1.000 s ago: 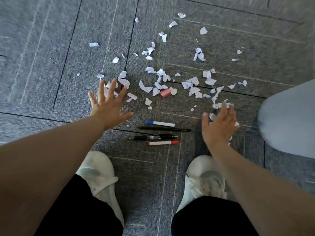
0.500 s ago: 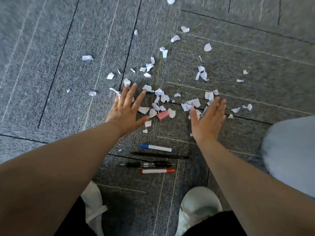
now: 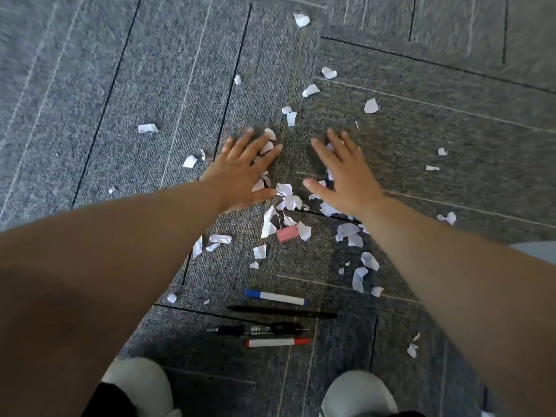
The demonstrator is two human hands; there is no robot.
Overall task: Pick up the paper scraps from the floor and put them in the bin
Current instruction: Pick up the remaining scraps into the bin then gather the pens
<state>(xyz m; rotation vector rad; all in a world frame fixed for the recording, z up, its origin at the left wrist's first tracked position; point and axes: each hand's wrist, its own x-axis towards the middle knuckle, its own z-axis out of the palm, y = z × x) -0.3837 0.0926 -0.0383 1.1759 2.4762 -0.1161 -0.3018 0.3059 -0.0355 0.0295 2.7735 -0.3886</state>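
Grey carpet — paper scraps; both hands flat, spread.

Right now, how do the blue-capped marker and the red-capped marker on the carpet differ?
The blue-capped marker lies farthest from the shoes, tilted slightly; the red-capped marker lies nearest them, almost level. The blue-capped marker has blue ends, the red-capped marker red ends. Two black pens separate them. Both have white barrels, lie flat on the carpet, and are clear of the hands.
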